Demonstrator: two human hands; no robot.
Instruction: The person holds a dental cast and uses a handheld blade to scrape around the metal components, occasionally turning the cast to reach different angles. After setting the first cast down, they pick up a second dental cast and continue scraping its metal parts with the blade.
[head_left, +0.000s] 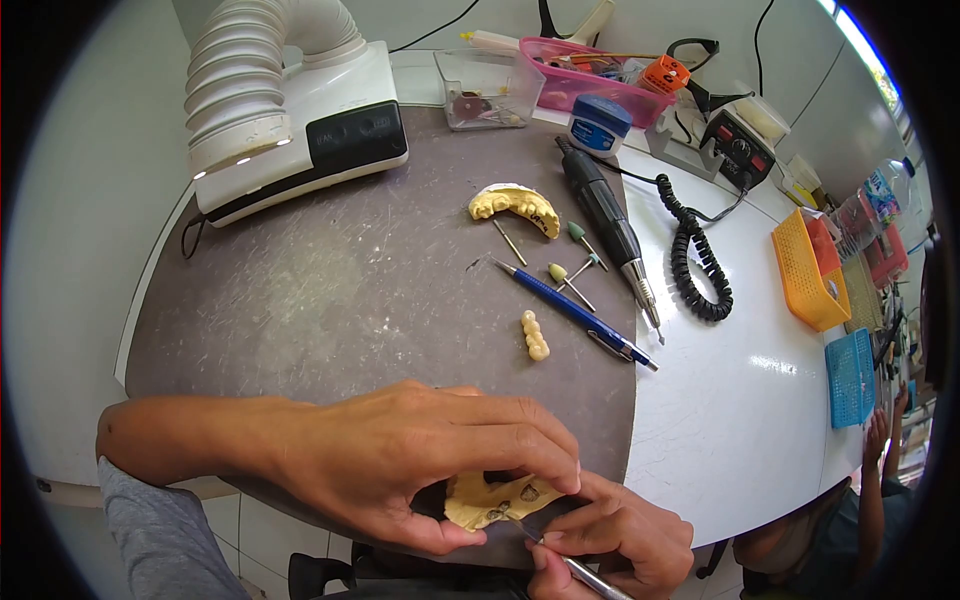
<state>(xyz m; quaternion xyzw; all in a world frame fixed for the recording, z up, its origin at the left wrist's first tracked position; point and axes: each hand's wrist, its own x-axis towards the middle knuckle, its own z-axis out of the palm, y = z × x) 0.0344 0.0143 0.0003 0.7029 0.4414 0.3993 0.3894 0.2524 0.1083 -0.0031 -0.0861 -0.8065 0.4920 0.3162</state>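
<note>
My left hand [420,445] is closed around a yellow plaster dental model [470,500], thumb at its near left edge and fingers over the far side. Dark-marked spots show on the model. My right hand [635,535] grips a slim metal hand instrument [595,578] like a pen; its thin tip meets the model near one dark spot. Beyond the hands lie a tooth-coloured dental bridge [534,336], a blue mechanical pencil [570,308] and several grinding burs [560,272]. A second yellow dental model [515,205] rests farther back.
A black handpiece [605,205] with a coiled cord [690,260] lies on the right. At the back stand a white suction unit [300,150], a clear box [488,90], a pink basket [590,80] and a blue jar [598,125]. Another person's arm [875,490] shows far right.
</note>
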